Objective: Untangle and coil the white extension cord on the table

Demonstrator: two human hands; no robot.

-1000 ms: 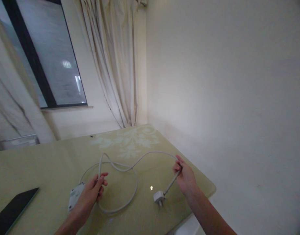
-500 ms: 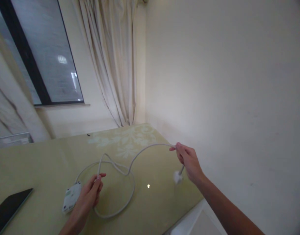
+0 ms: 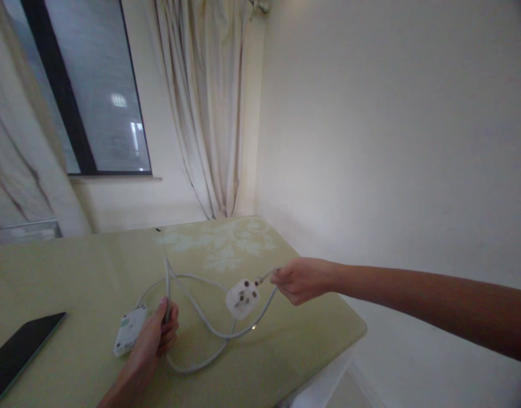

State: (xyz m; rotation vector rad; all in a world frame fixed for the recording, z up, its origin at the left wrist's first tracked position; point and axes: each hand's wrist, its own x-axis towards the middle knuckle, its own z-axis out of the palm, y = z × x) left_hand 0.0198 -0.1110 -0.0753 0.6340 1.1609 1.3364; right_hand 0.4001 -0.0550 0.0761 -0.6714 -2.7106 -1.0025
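Observation:
A white extension cord lies partly looped over the table [image 3: 320, 340]. My right hand [image 3: 300, 281] pinches its cable [image 3: 201, 314] just behind the white plug [image 3: 242, 298], which hangs in the air to the left of the fingers with its pin face turned towards me. From that hand the cable sags in a curve back to the left. My left hand [image 3: 156, 334] is closed round another stretch of cable, a short bend of which stands up above the thumb. Just left of that hand, the white socket block [image 3: 130, 331] rests on the table, its right edge partly hidden.
A flat black device [image 3: 22, 351] with a thin edge lies at the table's left. Near the back edge is a tiny dark object [image 3: 158, 229]. A wall [image 3: 392, 170] borders the table's right side. Curtains [image 3: 205, 113] and a window [image 3: 99, 85] are behind.
My right hand has moved left and slightly down, and has turned so the plug now points left instead of hanging below. The left hand stays near the socket block, still gripping cable.

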